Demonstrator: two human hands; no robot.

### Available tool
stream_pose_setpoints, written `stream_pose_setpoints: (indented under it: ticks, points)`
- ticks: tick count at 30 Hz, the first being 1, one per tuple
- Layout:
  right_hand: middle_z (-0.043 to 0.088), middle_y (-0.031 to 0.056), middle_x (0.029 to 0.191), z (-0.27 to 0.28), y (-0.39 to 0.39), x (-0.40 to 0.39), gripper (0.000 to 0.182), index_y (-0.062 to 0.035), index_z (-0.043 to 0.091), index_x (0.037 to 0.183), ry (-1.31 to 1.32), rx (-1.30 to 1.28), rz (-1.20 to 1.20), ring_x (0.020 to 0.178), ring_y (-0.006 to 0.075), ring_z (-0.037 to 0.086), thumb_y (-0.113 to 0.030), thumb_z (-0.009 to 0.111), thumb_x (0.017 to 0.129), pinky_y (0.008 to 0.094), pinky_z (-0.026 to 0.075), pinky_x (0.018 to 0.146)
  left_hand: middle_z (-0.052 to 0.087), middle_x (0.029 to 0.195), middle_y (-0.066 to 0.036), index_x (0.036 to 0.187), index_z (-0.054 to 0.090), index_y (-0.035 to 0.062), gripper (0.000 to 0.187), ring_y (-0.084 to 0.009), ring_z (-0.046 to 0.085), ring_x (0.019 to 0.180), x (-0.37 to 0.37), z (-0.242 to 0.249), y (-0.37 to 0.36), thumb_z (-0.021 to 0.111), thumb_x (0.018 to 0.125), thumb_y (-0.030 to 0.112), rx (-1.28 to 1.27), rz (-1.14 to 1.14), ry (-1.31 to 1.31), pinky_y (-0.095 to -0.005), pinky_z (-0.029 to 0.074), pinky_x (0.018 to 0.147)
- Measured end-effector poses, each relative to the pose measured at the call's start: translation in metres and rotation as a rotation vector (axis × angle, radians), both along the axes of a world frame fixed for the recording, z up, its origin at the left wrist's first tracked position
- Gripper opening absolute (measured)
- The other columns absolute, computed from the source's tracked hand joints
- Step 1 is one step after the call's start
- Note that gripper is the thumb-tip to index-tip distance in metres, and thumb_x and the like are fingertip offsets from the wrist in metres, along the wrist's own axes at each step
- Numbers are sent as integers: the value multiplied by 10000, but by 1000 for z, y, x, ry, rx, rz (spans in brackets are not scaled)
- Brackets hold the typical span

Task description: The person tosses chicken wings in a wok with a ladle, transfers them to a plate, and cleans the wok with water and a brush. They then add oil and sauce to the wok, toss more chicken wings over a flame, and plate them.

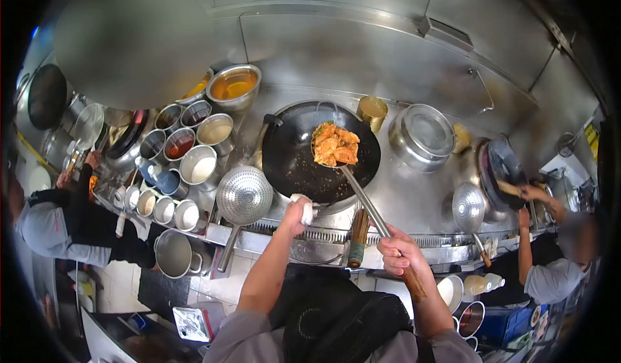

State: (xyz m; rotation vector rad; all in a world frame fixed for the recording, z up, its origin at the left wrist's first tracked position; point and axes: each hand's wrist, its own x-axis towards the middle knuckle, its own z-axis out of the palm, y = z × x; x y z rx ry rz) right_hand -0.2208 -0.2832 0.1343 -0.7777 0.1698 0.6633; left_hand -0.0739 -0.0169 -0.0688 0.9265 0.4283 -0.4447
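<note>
A large black wok (284, 149) sits on the steel range in front of me, with small bits scattered over its inner surface. My left hand (297, 215) is closed on a white cloth (306, 208) at the wok's near edge. My right hand (399, 253) grips the long handle of a ladle (365, 198), whose wooden end points down toward me. Orange-brown pieces of food (335, 144) are heaped in the ladle's bowl, over the wok. The bowl itself is mostly hidden under the food.
Left of the wok lies a perforated skimmer (244, 195), beside metal containers (199, 167) of seasonings. A lidded pot (422, 136) and a tin (372, 112) stand to the right. Co-workers stand at far left (48, 230) and far right (550, 275). A bamboo brush (358, 237) lies at the front edge.
</note>
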Motion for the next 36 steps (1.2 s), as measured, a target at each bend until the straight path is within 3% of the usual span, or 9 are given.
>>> stream_pose_setpoints:
  ticks: [6,10,17,23,26,30,33,34,36]
  points:
    - [371,-39,627,-14,-32,27,527,-80,342,1450,76,-30,179,357,25,332,-73,504,948,213,304,299,592,820,-57,1024,555,60,322,-176,593,625,-16,-8,-13,592,944,371,93,195,-26,-355,524,506]
    - [374,-38,625,0,-40,44,532,-79,341,1451,103,-110,329,355,26,331,-59,500,944,212,305,299,637,913,-49,1123,565,84,375,-191,637,749,-61,-9,2,559,973,429,119,568,-42,-361,539,642]
    - [378,-35,599,24,-13,69,541,-72,329,1469,62,-193,726,344,22,350,-49,475,949,203,320,294,627,860,-66,1080,563,78,327,-192,632,703,-239,-32,33,560,978,389,166,871,-6,-339,532,587]
    - [366,-23,584,25,67,59,576,-97,272,1495,37,-224,1133,320,37,323,-34,442,949,235,312,279,594,744,-35,986,540,79,237,-152,591,588,-391,-41,9,561,990,314,344,1186,199,-320,483,495]
    - [356,-16,565,27,120,33,598,-86,244,1497,30,-246,1352,307,54,327,-38,454,939,251,308,269,596,800,-44,1007,559,41,285,-125,573,634,-451,-48,-18,585,977,324,463,1340,282,-312,477,531]
    - [341,-9,551,54,172,-36,608,-62,233,1495,15,-251,1566,300,52,308,-35,460,932,246,291,260,609,929,-77,1084,510,11,363,-136,585,733,-540,-28,-69,604,961,340,405,1493,315,-309,498,621]
    - [340,-9,554,50,224,-98,608,-61,224,1500,26,-243,1764,302,50,310,-30,451,937,241,291,263,612,971,-102,1143,455,-4,466,-159,603,759,-596,-33,-90,622,944,383,406,1581,426,-315,513,653]
    - [339,-9,555,49,241,-123,608,-61,219,1503,51,-234,1837,304,48,313,-29,448,940,239,290,264,616,943,-114,1164,421,-19,558,-181,621,770,-606,-43,-99,640,923,434,486,1755,565,-320,523,675]
    - [340,-11,557,63,255,-188,609,-63,218,1505,48,-260,1932,306,47,315,-31,448,942,237,289,266,601,927,-95,1154,416,1,524,-162,608,756,-651,-39,-125,649,925,411,457,1815,606,-312,519,654]
